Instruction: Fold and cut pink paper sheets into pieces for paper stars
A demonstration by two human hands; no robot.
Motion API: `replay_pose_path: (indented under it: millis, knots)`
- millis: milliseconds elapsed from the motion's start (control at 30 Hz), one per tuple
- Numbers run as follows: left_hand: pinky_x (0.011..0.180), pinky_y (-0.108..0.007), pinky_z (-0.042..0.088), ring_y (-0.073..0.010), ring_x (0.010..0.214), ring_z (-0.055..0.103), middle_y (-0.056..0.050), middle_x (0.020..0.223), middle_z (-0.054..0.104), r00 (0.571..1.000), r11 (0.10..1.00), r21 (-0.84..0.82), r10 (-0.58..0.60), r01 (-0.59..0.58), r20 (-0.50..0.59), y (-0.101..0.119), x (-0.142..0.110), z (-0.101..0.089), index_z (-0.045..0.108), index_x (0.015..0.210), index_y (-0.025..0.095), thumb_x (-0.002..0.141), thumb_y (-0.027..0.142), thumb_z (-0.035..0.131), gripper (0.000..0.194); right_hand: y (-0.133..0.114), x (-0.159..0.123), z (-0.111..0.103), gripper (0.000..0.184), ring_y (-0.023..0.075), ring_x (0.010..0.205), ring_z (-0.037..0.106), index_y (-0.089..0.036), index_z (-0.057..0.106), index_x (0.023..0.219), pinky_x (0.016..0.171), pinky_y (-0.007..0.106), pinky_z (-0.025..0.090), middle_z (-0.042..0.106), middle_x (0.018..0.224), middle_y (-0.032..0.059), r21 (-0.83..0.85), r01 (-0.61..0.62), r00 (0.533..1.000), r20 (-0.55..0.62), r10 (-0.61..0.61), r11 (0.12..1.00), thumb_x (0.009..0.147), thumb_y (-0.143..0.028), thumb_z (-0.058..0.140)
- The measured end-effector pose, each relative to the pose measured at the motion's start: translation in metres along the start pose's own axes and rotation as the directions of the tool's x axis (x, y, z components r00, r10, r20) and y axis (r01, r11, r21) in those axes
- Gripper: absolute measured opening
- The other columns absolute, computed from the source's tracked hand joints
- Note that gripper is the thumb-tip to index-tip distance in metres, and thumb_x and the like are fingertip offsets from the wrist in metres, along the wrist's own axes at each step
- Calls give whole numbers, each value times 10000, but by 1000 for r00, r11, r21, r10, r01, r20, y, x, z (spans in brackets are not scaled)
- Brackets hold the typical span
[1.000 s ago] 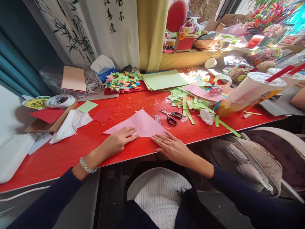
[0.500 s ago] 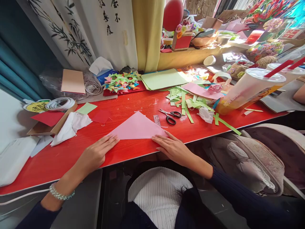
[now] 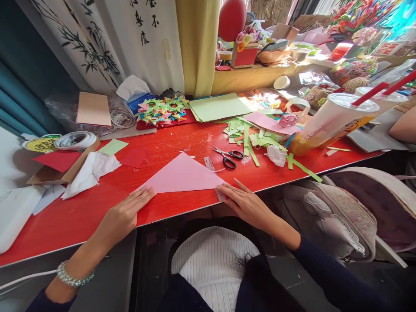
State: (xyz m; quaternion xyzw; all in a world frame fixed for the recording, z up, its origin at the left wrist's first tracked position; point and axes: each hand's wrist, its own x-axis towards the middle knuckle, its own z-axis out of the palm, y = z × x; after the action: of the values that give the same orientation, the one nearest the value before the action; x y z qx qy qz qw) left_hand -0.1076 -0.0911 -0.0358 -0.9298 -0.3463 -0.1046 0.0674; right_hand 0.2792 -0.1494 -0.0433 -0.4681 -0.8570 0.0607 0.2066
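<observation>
A sheet of pink paper [image 3: 183,175], folded to a triangle, lies flat on the red table [image 3: 182,208] with its long edge toward me. Fingers stretched out, my left hand [image 3: 125,214] rests on the left corner of the paper. At the opposite corner lies my right hand [image 3: 245,199], its fingers flat and the thumb side raised a little. A clear ruler [image 3: 209,164] passes beneath the right part of the paper, showing above and below it. Black-handled scissors [image 3: 230,157] lie partly spread just beyond my right hand.
Green paper strips [image 3: 247,134] lie heaped behind the scissors. Lidded drink cups [image 3: 334,117] with red straws stand to the right. A stack of green paper [image 3: 221,107] and folded paper pieces [image 3: 162,109] are at the back. A cardboard tray [image 3: 69,171] sits left. Another person's arm [image 3: 404,125] shows far right.
Both hands have moved slightly apart along the paper's long edge. The ruler's lower end now shows below the paper near my right hand. The view has shifted a little.
</observation>
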Motion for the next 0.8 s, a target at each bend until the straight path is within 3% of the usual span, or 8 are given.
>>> replay_pose_path:
  millis: [267, 367, 467, 533, 600, 667, 733, 800]
  knots:
    - [1174, -323, 252, -175, 1371, 351, -28, 1478, 394, 1000, 1000, 23, 7, -7, -19, 1, -14, 1, 215, 1493, 182, 829, -11, 296, 696, 4, -6, 3, 373, 182, 1255, 514, -145, 491, 1334, 1154, 453, 282, 569, 1332, 81, 24, -48, 997, -66, 49, 999, 983, -228, 393]
    - [1171, -370, 269, -216, 1374, 348, -68, 1460, 422, 998, 997, 72, 37, -33, -54, 2, -22, 1, 145, 1506, 170, 845, -16, 322, 709, 4, -7, 3, 333, 191, 1223, 544, -165, 556, 1270, 1159, 460, 266, 624, 1265, 63, 61, -99, 985, -136, 106, 993, 975, -217, 409]
    - [1126, -429, 326, -279, 1319, 430, -118, 1404, 488, 994, 986, 163, 46, -30, -98, 8, -29, -2, 150, 1505, 154, 854, 6, 401, 713, 2, -3, 3, 299, 237, 1160, 588, -163, 627, 1168, 1093, 471, 361, 672, 1177, 90, 155, -277, 910, -273, 311, 948, 956, -256, 438]
    - [1056, -437, 393, -291, 1199, 545, -111, 1309, 580, 991, 985, 172, 27, -4, -130, 16, -31, -6, 220, 1495, 183, 850, 41, 474, 707, -2, 5, 0, 322, 269, 1073, 628, -142, 629, 1153, 966, 466, 473, 685, 1123, 125, 200, -373, 849, -320, 421, 906, 950, -310, 444]
    - [984, -435, 443, -277, 1083, 608, -90, 1193, 649, 988, 994, 113, 11, 6, -154, 27, -29, -9, 319, 1463, 221, 846, 73, 518, 666, -8, 17, -4, 353, 252, 899, 674, -150, 607, 1178, 802, 423, 542, 706, 1040, 115, 293, -437, 825, -246, 509, 851, 947, -362, 446]
    - [993, -482, 430, -299, 1123, 581, -90, 1168, 651, 990, 999, 41, 11, -5, -139, 41, -25, -11, 431, 1399, 233, 852, 122, 540, 569, -14, 33, -8, 365, 214, 795, 672, -182, 581, 1202, 735, 379, 544, 714, 996, 80, 435, -483, 818, -85, 569, 760, 926, -400, 481]
    - [1046, -530, 379, -332, 1245, 492, -116, 1254, 603, 995, 999, 16, 34, -33, -96, 53, -19, -11, 503, 1340, 201, 862, 174, 555, 481, -18, 50, -12, 393, 201, 856, 657, -192, 547, 1230, 782, 365, 525, 685, 1077, 81, 560, -482, 824, 29, 566, 674, 899, -403, 524]
    - [1084, -490, 364, -314, 1298, 448, -130, 1325, 559, 990, 994, 38, 107, -104, -94, 62, -15, -12, 512, 1327, 158, 872, 144, 532, 455, -22, 63, -14, 424, 191, 909, 646, -185, 515, 1245, 792, 347, 518, 650, 1130, 95, 693, -442, 842, 100, 530, 570, 884, -407, 538]
